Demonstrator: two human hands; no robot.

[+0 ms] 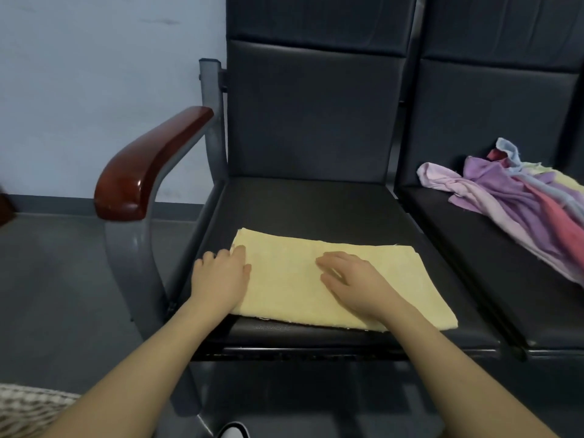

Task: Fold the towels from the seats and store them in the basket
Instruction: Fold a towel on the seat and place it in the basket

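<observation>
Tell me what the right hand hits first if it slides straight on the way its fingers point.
The right hand lies flat on the yellow towel, fingers pointing up-left. Sliding on, it would cross the towel, then probably meet the bare seat and finally the backrest; depth is uncertain.

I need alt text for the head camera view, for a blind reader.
Two hands, the left hand and right hand, lie on a yellow towel on a black seat. A pile of towels lies on the next seat.
</observation>
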